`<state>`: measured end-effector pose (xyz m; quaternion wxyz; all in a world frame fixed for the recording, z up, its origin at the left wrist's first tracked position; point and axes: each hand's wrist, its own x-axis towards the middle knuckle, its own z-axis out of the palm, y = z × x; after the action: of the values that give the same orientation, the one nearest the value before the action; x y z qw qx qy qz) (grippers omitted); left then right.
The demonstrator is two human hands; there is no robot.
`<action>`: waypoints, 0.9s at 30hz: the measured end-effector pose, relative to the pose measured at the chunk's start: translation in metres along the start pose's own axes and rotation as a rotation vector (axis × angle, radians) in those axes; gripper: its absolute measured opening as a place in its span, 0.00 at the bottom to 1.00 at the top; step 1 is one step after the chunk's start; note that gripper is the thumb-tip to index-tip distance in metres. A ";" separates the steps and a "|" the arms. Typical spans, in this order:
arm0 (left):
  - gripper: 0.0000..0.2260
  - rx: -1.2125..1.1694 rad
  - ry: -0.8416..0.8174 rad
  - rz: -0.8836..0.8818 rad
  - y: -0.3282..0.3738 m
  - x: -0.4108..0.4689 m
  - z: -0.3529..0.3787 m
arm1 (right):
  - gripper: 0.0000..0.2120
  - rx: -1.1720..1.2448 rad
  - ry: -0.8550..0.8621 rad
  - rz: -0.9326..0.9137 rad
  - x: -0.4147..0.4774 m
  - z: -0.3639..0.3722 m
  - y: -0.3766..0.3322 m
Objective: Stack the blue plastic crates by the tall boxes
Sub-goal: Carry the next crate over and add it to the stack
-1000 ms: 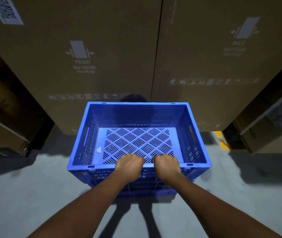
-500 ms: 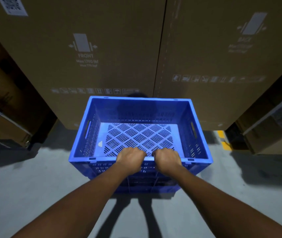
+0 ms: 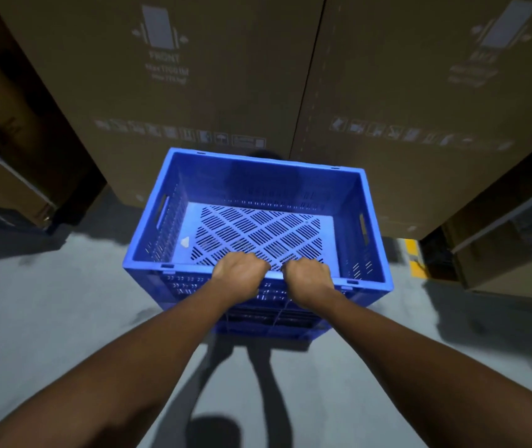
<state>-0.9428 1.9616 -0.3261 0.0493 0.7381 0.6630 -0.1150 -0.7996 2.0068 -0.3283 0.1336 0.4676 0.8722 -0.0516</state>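
Left hand (image 3: 240,274) and right hand (image 3: 308,281), side by side, fingers curled over near rim of crate (image 3: 258,179), centre frame, just before boxes (image 3: 193,92). Risk: both grips mid-rim, so crate may tip or swing; far corners could scuff boxes; fingers pinched on seating.

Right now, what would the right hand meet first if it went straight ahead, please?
The right hand would probably meet the far wall of the blue crate first; the tall boxes stand behind it, depth unclear.
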 end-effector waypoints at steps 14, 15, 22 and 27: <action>0.17 -0.111 0.176 0.072 -0.010 0.000 0.017 | 0.08 -0.017 0.037 0.012 0.006 0.008 -0.007; 0.18 -0.112 0.205 0.078 -0.010 0.000 0.020 | 0.09 -0.008 0.048 0.009 0.007 0.008 -0.006; 0.26 -0.039 0.343 0.107 -0.008 0.000 0.033 | 0.11 0.053 0.232 -0.038 -0.001 0.017 -0.004; 0.28 0.009 0.342 0.078 -0.005 -0.004 0.030 | 0.05 0.067 0.275 -0.035 -0.002 0.020 -0.005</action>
<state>-0.9517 1.9513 -0.3535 -0.0629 0.7723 0.6320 0.0114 -0.7992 1.9983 -0.3471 -0.0039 0.4591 0.8882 -0.0183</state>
